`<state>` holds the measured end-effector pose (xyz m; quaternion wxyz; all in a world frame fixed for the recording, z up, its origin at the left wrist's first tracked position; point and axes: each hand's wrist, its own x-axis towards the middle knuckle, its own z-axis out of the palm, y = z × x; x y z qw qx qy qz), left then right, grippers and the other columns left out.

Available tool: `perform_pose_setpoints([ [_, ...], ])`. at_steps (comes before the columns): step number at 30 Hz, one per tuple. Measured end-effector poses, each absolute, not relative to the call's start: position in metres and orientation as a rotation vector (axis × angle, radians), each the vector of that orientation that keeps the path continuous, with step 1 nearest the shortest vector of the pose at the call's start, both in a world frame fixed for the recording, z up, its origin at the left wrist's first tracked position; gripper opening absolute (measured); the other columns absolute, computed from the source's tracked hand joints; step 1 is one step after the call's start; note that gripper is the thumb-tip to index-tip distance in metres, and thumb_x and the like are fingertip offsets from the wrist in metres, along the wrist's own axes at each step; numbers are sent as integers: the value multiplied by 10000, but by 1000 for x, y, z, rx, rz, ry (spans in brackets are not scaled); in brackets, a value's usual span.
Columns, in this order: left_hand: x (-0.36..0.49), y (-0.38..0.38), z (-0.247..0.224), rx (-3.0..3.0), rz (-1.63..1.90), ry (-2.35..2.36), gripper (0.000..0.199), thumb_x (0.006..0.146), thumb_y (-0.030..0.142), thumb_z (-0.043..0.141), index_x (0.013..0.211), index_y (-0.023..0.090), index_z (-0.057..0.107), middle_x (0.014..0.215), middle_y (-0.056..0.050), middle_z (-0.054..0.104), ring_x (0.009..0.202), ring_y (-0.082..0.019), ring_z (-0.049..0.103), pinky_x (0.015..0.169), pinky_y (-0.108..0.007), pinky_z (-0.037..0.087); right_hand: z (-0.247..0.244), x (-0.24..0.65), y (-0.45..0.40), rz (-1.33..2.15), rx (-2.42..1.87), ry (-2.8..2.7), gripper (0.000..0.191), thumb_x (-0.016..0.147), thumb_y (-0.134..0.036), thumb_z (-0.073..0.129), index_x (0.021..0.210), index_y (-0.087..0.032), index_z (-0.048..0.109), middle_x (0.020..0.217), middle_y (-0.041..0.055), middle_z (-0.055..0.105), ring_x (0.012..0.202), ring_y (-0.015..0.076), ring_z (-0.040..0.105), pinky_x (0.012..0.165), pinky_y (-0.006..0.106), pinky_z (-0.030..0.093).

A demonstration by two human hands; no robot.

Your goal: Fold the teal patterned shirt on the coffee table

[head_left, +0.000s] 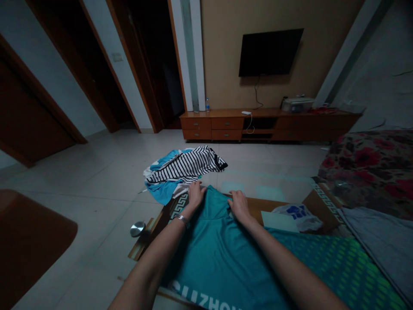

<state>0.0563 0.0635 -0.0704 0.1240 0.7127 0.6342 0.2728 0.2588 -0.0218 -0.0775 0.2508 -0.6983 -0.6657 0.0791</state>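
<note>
A teal sports shirt (214, 247) with white lettering lies spread over a low glass-topped table, its collar end pointing away from me. My left hand (195, 197), with a silver bangle on the wrist, grips the shirt's edge left of the collar. On the other side of the collar, my right hand (239, 206) has its fingers closed on the fabric. Another part of teal cloth with a green dotted pattern (342, 258) stretches to the right. Just beyond my left hand, a black-and-white striped garment (190, 165) lies heaped with blue cloth (161, 191) at the table's far corner.
A plastic bag (300, 217) and a pale flat sheet (279, 220) show at the table's right half. Grey cloth (380, 245) and a floral cover (371, 168) are at right. A brown rounded seat (32, 245) stands left. The TV cabinet (226, 125) lines the far wall.
</note>
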Motion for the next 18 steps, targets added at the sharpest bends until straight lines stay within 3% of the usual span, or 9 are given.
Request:
perform_pose_setpoints([
  [5, 11, 21, -49, 2174, 877, 1793, 292, 865, 139, 485, 1146, 170, 557, 1212, -110, 562, 1177, -215, 479, 1025, -374, 372, -69, 244, -38, 125, -1611, -2059, 347, 952, -266, 426, 1240, -177, 598, 1254, 125, 582, 1154, 242, 509, 996, 358, 394],
  [9, -34, -50, -56, 2414, 802, 1615, 345, 876, 109, 412, 1161, 197, 586, 1286, -102, 556, 1234, -216, 467, 1054, -402, 371, -83, 233, -44, 206, -1547, -2253, 340, 945, -267, 458, 1212, -142, 627, 1294, 144, 580, 1221, 252, 508, 1049, 388, 381],
  [14, -68, -121, -81, 2660, 327, 1488, 466, 954, 385, 408, 1402, 263, 445, 1500, -82, 405, 1399, -254, 322, 1147, -503, 223, -88, 222, -62, 104, -1533, -2208, 368, 939, -257, 468, 1265, -143, 594, 1370, 156, 527, 1321, 273, 433, 1085, 447, 360],
  [18, -79, -135, -84, 2640, 194, 1533, 594, 948, 522, 359, 1485, 274, 312, 1556, -80, 297, 1437, -245, 256, 1165, -498, 174, -96, 228, -89, 30, -1519, -2194, 375, 959, -284, 427, 1276, -165, 589, 1369, 144, 536, 1326, 274, 432, 1084, 473, 365],
])
